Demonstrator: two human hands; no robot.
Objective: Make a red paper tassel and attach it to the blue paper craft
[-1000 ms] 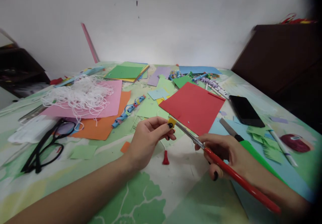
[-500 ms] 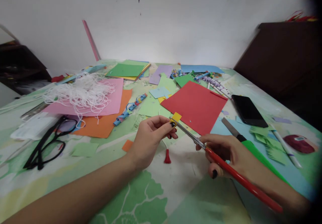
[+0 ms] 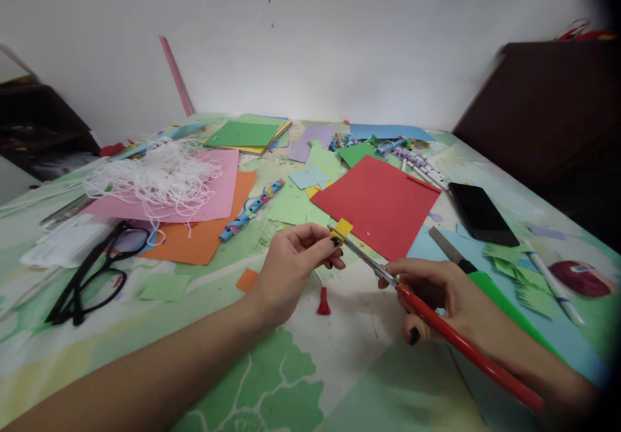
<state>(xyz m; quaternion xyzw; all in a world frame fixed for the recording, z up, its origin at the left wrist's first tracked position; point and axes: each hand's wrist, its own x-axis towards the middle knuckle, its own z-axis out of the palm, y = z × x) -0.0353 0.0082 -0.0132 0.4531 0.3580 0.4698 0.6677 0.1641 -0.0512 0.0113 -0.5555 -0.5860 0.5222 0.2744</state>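
My left hand [image 3: 295, 270] pinches a small yellow paper piece [image 3: 345, 227] between thumb and fingertips. Below those fingers a small red tassel [image 3: 323, 302] shows on a white string; whether it hangs or rests on the table I cannot tell. My right hand [image 3: 441, 302] is closed around red-handled long-nose pliers [image 3: 466, 341]. The slim metal tips reach the yellow paper right beside my left thumb. How the tips sit against the paper is partly hidden by the thumb.
Beyond my hands lies a red paper sheet [image 3: 378, 205]. To the right are a black phone [image 3: 482, 213], a green-handled cutter [image 3: 514, 315] and fringed green paper [image 3: 526, 283]. White string [image 3: 160, 173], black glasses [image 3: 92, 277] and a blue decorated paper roll [image 3: 252, 211] are on the left.
The yellow paper and the plier tips have shifted very slightly right. Both hands keep the same hold, and the view has moved a little.
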